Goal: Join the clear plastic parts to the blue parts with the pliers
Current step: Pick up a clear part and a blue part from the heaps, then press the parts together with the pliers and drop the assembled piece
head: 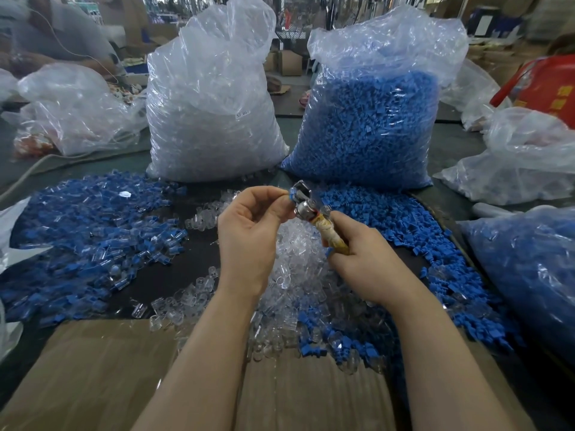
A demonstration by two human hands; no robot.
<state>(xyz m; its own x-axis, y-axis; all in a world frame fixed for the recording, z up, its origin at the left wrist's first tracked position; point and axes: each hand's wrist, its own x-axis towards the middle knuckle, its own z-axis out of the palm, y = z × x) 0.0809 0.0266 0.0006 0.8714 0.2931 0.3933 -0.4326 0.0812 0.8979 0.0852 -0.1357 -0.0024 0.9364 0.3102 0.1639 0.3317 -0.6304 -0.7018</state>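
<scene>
Currently, step: pressing.
Right hand (357, 250): wrapped around pliers (314, 213) handle, steadying the tool.
Left hand (249, 231): pinches blue part (293, 194) at the jaws, aligning it.
Clear parts (295, 259): heaped beneath the grip.

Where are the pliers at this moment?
In the head view, the pliers are near the centre, gripped by the right hand, their metal head beside the left hand, above the loose clear parts.

1. Setting: factory assembly workshop.
2. Evidence, centre frame: bulk bag of clear parts (214, 110) and bulk bag of blue parts (370, 126) on the counter (199, 209).
3. Evidence, background: stacked cardboard cartons (289, 63); another worker (53, 35), upper left.
</scene>
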